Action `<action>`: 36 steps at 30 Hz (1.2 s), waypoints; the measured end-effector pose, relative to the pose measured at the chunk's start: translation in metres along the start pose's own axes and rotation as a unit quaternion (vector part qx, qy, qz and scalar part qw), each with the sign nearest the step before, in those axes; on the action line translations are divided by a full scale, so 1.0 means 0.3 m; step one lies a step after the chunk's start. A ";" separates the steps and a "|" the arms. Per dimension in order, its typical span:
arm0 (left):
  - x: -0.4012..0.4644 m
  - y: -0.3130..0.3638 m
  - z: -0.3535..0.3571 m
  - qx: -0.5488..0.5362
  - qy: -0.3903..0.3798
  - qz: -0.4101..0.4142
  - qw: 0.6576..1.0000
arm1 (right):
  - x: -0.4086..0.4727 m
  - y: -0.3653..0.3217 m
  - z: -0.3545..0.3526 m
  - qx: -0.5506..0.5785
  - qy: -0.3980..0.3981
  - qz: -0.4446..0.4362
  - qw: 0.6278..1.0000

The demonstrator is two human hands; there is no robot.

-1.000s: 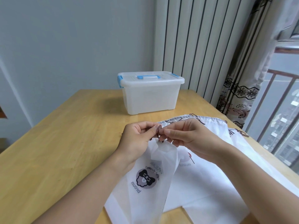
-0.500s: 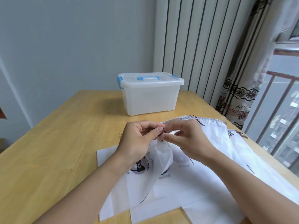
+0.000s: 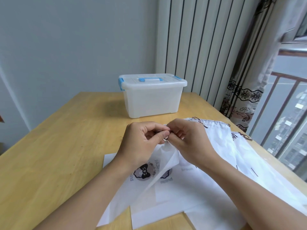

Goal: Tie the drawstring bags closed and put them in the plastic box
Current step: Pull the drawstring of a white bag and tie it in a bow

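bags [image 3: 196,188] on table [image 3: 66,146], box [image 3: 152,97] behind

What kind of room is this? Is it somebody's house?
Probably a room in a high-rise flat. There is a wooden table, a patterned curtain by the window, and a balcony railing with tall buildings outside.

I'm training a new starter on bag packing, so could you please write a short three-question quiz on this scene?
1. True or false: the plastic box has its lid on.
2. What are the left hand and right hand doing? A) lifting the box B) pinching the dark drawstring at the neck of the front bag C) resting flat on the table
3. Fill in: the other white bags lie to the ___ of the bag being tied.

Key: 1 true; 2 B; 3 right.
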State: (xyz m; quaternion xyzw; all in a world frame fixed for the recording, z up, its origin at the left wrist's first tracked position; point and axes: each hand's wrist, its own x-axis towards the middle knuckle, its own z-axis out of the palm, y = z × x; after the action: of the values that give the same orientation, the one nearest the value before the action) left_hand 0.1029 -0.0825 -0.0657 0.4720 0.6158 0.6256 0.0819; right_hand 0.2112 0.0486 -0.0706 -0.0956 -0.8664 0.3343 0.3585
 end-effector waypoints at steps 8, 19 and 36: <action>0.011 -0.026 -0.028 0.094 -0.042 0.099 0.990 | 0.026 0.042 -0.084 0.229 -0.204 0.130 0.943; 0.006 -0.032 -0.011 -0.055 -0.067 -0.043 0.995 | 0.007 0.023 -0.058 -0.048 -0.097 -0.020 0.994; 0.001 -0.049 -0.008 0.161 0.050 0.175 0.970 | 0.032 0.036 -0.088 0.092 -0.173 0.080 0.977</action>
State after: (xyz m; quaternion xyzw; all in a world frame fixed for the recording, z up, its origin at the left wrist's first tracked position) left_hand 0.0940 -0.0807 -0.0776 0.5477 0.6191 0.5460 -0.1370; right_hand 0.2215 0.0741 -0.0584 -0.0716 -0.8703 0.4517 0.1827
